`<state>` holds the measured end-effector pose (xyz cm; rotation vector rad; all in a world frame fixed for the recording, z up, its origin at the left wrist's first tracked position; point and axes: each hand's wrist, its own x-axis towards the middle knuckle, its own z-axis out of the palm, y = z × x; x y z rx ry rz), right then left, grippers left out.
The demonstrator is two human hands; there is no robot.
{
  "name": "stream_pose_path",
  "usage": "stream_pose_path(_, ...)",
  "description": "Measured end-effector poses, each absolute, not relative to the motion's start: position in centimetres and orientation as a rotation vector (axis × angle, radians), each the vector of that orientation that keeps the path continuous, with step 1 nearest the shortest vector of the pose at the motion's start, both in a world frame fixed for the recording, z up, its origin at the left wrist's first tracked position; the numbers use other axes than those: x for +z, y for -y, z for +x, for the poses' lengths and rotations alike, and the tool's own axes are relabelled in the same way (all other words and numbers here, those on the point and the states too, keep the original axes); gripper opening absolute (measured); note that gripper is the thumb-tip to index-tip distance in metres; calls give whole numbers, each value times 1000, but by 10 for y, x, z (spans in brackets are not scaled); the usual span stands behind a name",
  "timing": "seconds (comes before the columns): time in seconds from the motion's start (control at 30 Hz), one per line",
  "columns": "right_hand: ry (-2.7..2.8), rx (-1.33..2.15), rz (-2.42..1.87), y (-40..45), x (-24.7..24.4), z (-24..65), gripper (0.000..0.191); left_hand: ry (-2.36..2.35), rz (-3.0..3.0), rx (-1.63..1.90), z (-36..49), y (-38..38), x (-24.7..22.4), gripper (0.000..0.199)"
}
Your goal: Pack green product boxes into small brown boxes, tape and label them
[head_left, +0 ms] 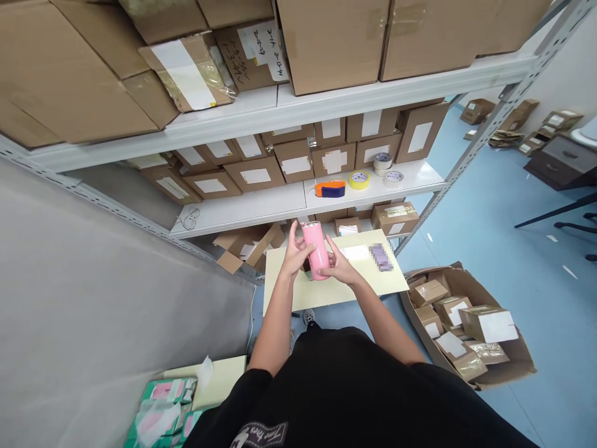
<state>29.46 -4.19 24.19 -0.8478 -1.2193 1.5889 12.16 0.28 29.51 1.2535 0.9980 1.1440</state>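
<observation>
A pink tumbler (316, 249) with a shiny rim is held slightly tilted above the pale yellow table (308, 298). My left hand (295, 252) grips its left side, thumb across the front. On the opposite side, my right hand (339, 266) has its fingers and thumb against the lower part. Behind the tumbler, a dark item partly shows on the tabletop; the hands hide most of it. White paper (355, 252) lies to the right of my right hand, beside a blurred purple item (381, 257).
An orange and blue tape dispenser (330, 189) and yellow tape roll (359, 180) sit on the shelf (261, 208) ahead, before labelled boxes. A large carton (522, 354) of taped parcels stands at right. Green-and-pink packages (163, 392) lie lower left. A grey wall (116, 280) bounds the left.
</observation>
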Motion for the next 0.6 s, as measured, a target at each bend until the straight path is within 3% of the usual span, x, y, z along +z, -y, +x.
stream_pose_path(0.17, 1227, 1524, -933, 36, 237, 289, 146, -1093, 1368, 1169, 114, -5, 295, 122)
stream_pose_path(0.37, 1267, 1520, -1004, 29, 224, 279, 136, -1226, 1424, 1178, 108, -8, 295, 88)
stream_pose_path(0.6, 1318, 1379, -1130, 21, 179, 261, 121, -1559, 1535, 1015, 89, -24, 287, 83)
